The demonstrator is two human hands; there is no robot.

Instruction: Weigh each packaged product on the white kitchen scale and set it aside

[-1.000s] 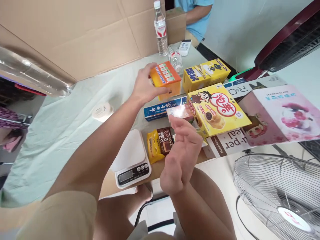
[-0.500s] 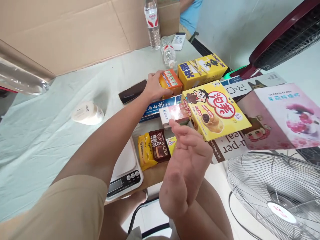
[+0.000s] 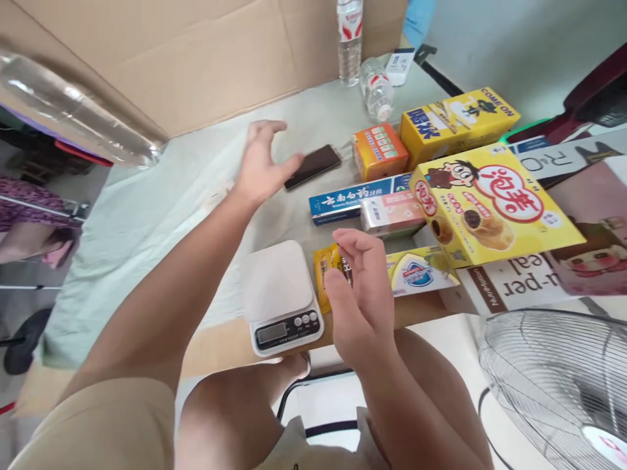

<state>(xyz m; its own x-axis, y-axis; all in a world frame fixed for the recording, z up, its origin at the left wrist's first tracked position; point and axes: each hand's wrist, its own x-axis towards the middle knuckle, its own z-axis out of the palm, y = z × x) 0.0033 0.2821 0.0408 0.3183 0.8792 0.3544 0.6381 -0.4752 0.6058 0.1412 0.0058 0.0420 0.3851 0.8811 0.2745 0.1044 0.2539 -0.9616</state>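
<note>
My left hand, empty with thumb and fingers spread, hovers left of a dark phone. A pale object is mostly hidden behind that wrist. My right hand is raised over the table's front edge, loosely curved, thumb apart, with nothing visible in it. Behind it, a yellow snack packet and a brown wrapper show in part. A white kitchen scale sits to its left. Farther back are an orange box, a blue toothpaste box and a small pink-and-white box.
Yellow cartons and a yellow snack box stand at the right, near a soap box. One water bottle stands; another lies beside it. Cardboard walls the back. A fan stands front right.
My left hand has let go of the orange box and moved left past the phone. My right hand has turned, thumb now toward the scale. The view has swung left.
</note>
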